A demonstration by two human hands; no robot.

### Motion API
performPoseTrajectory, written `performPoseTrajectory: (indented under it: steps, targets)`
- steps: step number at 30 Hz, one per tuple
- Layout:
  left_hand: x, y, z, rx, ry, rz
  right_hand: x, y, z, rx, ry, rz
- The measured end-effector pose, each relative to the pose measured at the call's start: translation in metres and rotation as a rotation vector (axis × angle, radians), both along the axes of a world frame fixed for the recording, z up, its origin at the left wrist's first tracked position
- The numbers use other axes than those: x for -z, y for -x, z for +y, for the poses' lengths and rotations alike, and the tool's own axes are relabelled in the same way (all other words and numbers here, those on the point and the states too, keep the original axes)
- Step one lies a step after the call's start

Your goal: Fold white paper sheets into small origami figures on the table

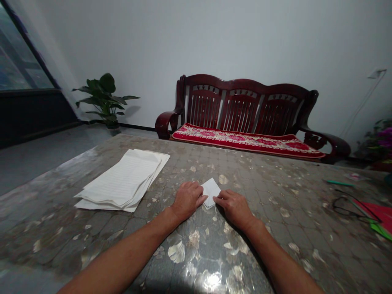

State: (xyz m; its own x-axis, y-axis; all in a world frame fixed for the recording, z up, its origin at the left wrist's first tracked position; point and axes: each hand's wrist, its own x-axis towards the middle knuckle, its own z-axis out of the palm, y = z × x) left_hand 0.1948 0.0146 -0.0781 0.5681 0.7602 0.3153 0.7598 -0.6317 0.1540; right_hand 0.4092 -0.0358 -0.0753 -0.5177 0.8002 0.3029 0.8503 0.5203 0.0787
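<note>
Folded white paper: it lies on the patterned tabletop (275,183), between the two hands; the paper (211,190) has its longer direction roughly away from the person, one corner pointing toward the wooden bench (240,110).
Left hand (187,199): grasping the paper at its left side, with thumb and fingers.
Right hand (235,206): grasping its lower right edge, with fingertips.
Nearer hand: neither clearly; both touch it.
Lined paper stack (125,179): apart, to the left of left hand.
</note>
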Motion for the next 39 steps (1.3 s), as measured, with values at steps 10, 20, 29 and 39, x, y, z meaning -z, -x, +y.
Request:
performPoseTrajectory:
  steps: [10,20,29,39]
  targets:
    - [0.002,-0.002,0.001,-0.025,0.025,-0.032,0.004,-0.001,0.000,-0.058,-0.058,0.025]
    - [0.001,-0.004,0.000,0.002,0.081,-0.075,0.007,0.004,-0.001,-0.132,-0.066,0.090]
    - [0.021,-0.016,0.004,0.171,0.117,-0.160,0.007,0.007,-0.001,-0.147,-0.008,0.196]
    - [0.032,-0.019,0.010,0.219,0.067,0.030,0.013,0.009,0.005,0.026,0.013,0.393]
